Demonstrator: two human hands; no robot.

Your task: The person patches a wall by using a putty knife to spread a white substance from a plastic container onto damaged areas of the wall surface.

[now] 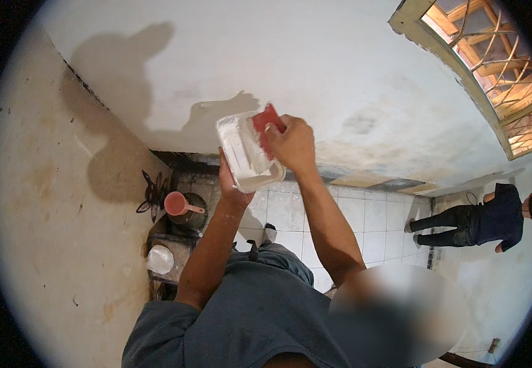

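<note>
My left hand (236,191) holds up a white plastic tub (221,132) from below and along its left side. Thick white paste (239,149), like wall putty, lies inside and coats its walls. A flat red putty spreader (268,120) is gripped in my right hand (295,144), thumb on its face. The spreader's lower part, smeared with white, sits over the right side of the tub, against the paste. Both hands are in front of the pale wall (315,67), whose lower part is stained and patchy.
At the lower left, a pink dipper (176,203) rests on a dark round container, near a white bowl-like thing (160,259) on a stand. Another person (483,214) stands by the wall at right. A window frame (462,73) is at upper right; white tiles (345,214) cover the floor.
</note>
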